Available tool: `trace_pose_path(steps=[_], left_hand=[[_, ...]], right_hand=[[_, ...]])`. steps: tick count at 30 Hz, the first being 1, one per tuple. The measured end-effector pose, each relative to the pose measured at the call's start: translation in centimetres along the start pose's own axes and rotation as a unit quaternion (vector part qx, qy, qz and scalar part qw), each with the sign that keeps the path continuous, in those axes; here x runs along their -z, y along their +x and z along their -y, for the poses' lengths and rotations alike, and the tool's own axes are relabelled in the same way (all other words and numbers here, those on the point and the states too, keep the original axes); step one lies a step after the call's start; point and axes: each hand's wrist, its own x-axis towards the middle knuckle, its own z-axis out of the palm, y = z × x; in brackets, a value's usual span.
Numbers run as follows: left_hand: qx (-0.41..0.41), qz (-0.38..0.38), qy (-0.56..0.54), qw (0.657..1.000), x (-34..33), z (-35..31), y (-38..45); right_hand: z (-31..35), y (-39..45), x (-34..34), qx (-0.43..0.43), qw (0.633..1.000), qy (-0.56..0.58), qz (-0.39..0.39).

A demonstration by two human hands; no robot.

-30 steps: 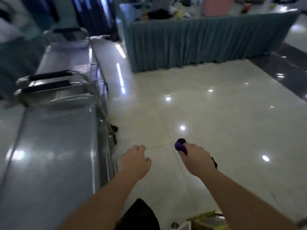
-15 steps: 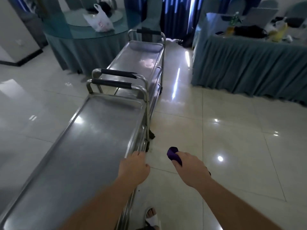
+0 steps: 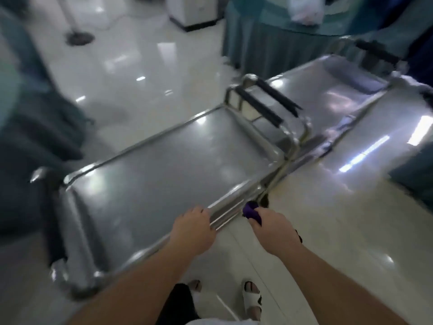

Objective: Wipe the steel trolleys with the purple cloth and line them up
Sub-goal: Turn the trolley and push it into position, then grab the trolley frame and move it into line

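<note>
While the left hand (image 3: 191, 232) curls over the near trolley's (image 3: 150, 184) long edge, the right hand (image 3: 273, 228) grips the bunched purple cloth (image 3: 251, 211).

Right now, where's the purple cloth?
The purple cloth is bunched in the right hand, low and right of centre in the head view, just off the near trolley rim, whose edge the left hand holds.

Bare forearms, white sandals (image 3: 251, 299), dark trousers (image 3: 175, 303)
</note>
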Motion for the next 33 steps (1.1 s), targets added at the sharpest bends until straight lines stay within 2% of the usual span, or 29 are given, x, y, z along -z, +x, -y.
trace_pose_path(steps=[3, 6, 13, 17, 26, 33], left_hand=[[0.100, -0.016, -0.021, 0.995, -2.0, 0.0, -2.8], [0.166, 0.013, -0.039, 0.985, -5.1, 0.1, -6.8], [0.305, 0.041, -0.119, 0.944, -12.7, 2.7, -16.1], [0.321, 0.048, -0.137, 0.936, -16.0, 5.6, -17.7], [0.328, 0.089, -0.153, 0.928, -26.5, 9.2, -17.0], [0.347, 0.088, -0.160, 0.920, -34.9, 10.4, -11.6]], right_hand=[[0.2, 1.9, -0.7, 0.091, 0.995, -0.020, 0.046], [0.6, 2.1, -2.5, 0.150, 0.983, -0.049, 0.096], [3.0, -2.1, -9.1, 0.219, 0.950, -0.107, 0.195], [4.6, -3.5, -13.4, 0.234, 0.936, -0.131, 0.227], [5.1, -3.9, -24.3, 0.193, 0.924, -0.122, 0.307], [1.9, 2.5, -32.2, 0.215, 0.915, -0.133, 0.314]])
